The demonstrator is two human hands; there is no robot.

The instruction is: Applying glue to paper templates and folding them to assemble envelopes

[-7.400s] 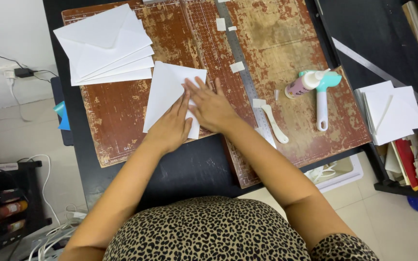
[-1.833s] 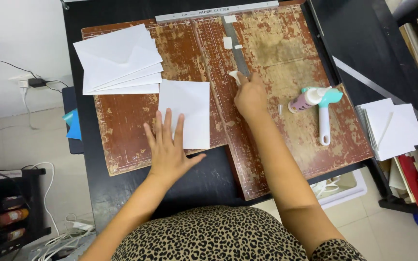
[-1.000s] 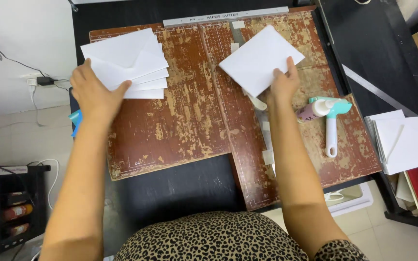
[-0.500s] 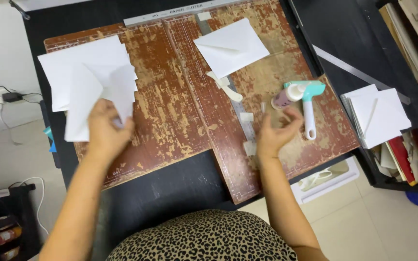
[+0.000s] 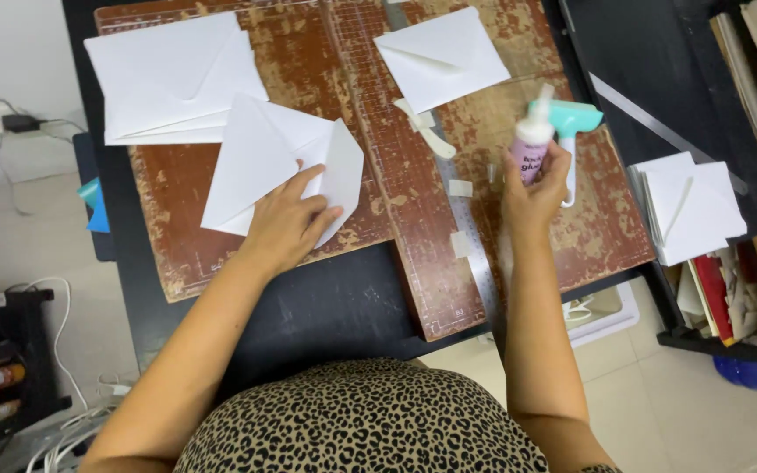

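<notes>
My left hand (image 5: 289, 219) presses flat on a white, unfolded envelope sheet (image 5: 260, 162) lying on the worn brown cutting mat (image 5: 370, 175). My right hand (image 5: 532, 188) is closed around a small pink glue bottle (image 5: 532, 144) with a white nozzle, held upright above the mat. A finished white envelope (image 5: 440, 57) lies at the mat's far right. A stack of white envelope sheets (image 5: 168, 74) sits at the far left. A white bone folder (image 5: 427, 131) lies between the sheet and the bottle.
A teal-handled tool (image 5: 571, 131) lies right of the bottle. Another pile of white envelopes (image 5: 689, 210) rests on the black table at the right. A metal ruler (image 5: 470, 236) runs down the mat. Shelves with papers stand at the far right; cables lie on the floor at left.
My left hand has brought a sheet from the left stack down onto the mat and holds it flat. My right hand has picked up the glue bottle.
</notes>
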